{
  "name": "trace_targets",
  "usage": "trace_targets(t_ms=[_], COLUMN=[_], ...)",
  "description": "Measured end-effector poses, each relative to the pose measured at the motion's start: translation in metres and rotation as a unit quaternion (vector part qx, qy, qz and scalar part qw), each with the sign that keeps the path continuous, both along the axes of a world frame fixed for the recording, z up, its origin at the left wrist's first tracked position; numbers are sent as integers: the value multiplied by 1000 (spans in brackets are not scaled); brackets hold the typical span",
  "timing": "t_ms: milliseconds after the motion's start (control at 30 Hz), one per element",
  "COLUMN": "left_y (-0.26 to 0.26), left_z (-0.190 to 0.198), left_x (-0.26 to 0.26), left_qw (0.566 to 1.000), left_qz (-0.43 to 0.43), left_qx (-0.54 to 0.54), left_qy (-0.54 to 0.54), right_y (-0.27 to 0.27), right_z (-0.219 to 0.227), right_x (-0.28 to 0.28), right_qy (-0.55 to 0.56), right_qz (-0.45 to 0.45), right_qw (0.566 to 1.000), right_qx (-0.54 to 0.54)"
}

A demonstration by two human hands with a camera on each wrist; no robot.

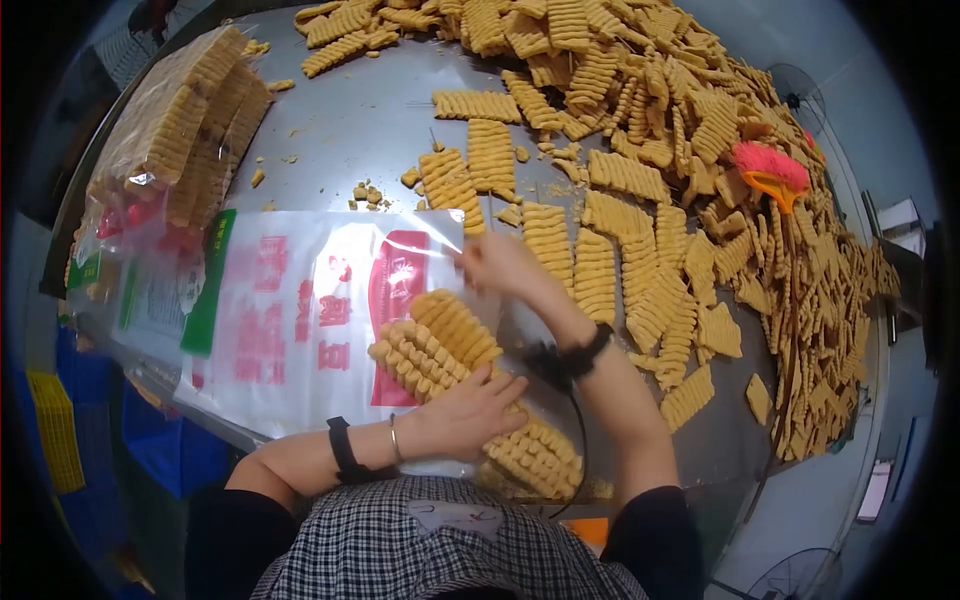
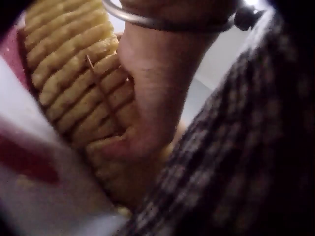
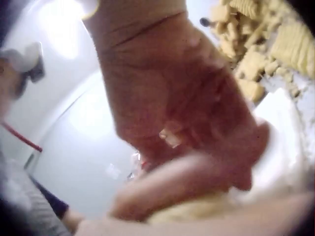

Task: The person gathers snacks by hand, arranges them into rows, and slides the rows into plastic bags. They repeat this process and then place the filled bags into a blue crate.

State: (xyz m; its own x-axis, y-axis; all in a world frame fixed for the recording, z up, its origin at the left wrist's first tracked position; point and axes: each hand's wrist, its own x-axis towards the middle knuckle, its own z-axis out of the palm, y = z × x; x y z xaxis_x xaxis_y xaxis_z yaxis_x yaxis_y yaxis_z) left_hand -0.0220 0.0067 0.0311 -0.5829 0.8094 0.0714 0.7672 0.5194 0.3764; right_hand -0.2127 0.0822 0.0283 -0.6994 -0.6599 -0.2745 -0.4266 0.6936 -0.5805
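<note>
Ridged yellow pieces [image 1: 420, 355] lie in a long stack partly over a clear printed bag [image 1: 280, 300]. My left hand [image 1: 468, 415] grips the stack near its middle from above; in the left wrist view, the hand [image 2: 152, 103] has its thumb against the ridged pieces [image 2: 74, 73], and a thin stick shows on them. My right hand [image 1: 495, 268] is at the bag's upper right corner, its fingers curled and pinching the film edge. In the right wrist view the right hand [image 3: 187, 118] is blurred, with white film [image 3: 280, 142] beside it.
Loose ridged pieces [image 1: 595, 275] lie right of my right hand, before a large heap [image 1: 640, 60]. A pink brush with an orange handle [image 1: 770, 175] rests on the heap. Filled clear bags [image 1: 170, 120] stand at the left. Blue crates [image 1: 175, 450] are below the table edge.
</note>
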Motion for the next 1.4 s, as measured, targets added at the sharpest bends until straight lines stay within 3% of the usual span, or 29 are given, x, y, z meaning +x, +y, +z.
trace_targets(t_ms=[33, 100, 200, 233, 300, 367, 433, 533, 567, 633, 667, 733, 767, 833, 867, 900, 933, 1000, 1033, 1100, 1133, 1200, 1267, 1333, 1367, 1400], left_y=[3, 6, 7, 7, 3, 0, -4, -9, -10, -11, -10, -6, -3, 4, 5, 5, 4, 0, -1, -3, -4, -4, -4, -5, -4, -4], left_z=[3, 1, -5, -5, -5, -7, -13, -2, 0, 10, 9, 4, 5, 3, 0, -3, -6, -6, -3, 0, -1, -4, -6, -7, -10, -10], left_x=[-3, -3, 2, 5, 8, 15, 23, 22, 19, 8, 2, -8, -12, -17, -18, -18, -17, -13, -11, -6, -5, -1, 3, 3, 2, 1], left_qw=[1000, 1000, 1000, 998, 998, 997, 997, 994, 988, 972, 974, 992, 994, 996, 996, 996, 997, 996, 997, 999, 999, 999, 997, 999, 999, 998], left_qz=[4, 22, 28, 30, 33, 42, 58, 77, 144, 235, 227, 126, 111, 87, 72, 72, 56, 47, 34, 16, 27, 20, 41, 28, 25, 24], left_qx=[-16, -5, 4, 11, 7, 28, 23, -42, -19, 4, 4, 9, 2, -19, -40, -46, -19, 0, 7, 7, 4, 3, 13, 18, 24, 29], left_qy=[-24, -9, -5, 47, 54, 52, 52, 64, 56, 8, 3, 25, 22, 22, 14, 19, 47, 80, 68, 37, 41, 49, 57, 33, 42, 41], right_y=[-9, -26, -32, -32, -18, 17, 59, 126, 142, 161, 163, 158, 142, 114, 107, 72, 51, 1, -13, -37, -42, -37, -29, -2, 18, 43], right_z=[-12, -10, -43, -42, -38, -75, -49, -10, 7, 33, 40, 56, 73, 70, 29, 38, 9, -8, -10, -17, -24, -44, -58, -60, -58, -57], right_x=[-25, -51, -65, -67, -73, -75, -36, 39, 65, 97, 100, 87, 73, 32, 2, -29, -65, -97, -102, -107, -104, -94, -99, -107, -107, -101], right_qy=[13, 172, 223, 225, 74, 102, 160, 146, 111, -50, -55, -178, -226, -67, 90, 67, 128, 161, 164, 215, 217, 288, 276, 220, 221, 180], right_qz=[-91, -173, -135, -132, -153, -232, -234, -154, -111, 52, 43, 142, 140, 177, 148, 87, 47, -151, -143, -226, -216, -201, -224, -271, -269, -255], right_qw=[995, 968, 959, 960, 984, 960, 942, 973, 987, 997, 997, 948, 927, 963, 978, 987, 991, 964, 964, 950, 952, 919, 918, 935, 935, 950], right_qx=[-48, 54, 109, 105, 58, -119, -180, -92, -37, 19, 20, 221, 264, 194, 118, 116, 12, -145, -153, 7, 2, 178, 175, 67, 72, -28])
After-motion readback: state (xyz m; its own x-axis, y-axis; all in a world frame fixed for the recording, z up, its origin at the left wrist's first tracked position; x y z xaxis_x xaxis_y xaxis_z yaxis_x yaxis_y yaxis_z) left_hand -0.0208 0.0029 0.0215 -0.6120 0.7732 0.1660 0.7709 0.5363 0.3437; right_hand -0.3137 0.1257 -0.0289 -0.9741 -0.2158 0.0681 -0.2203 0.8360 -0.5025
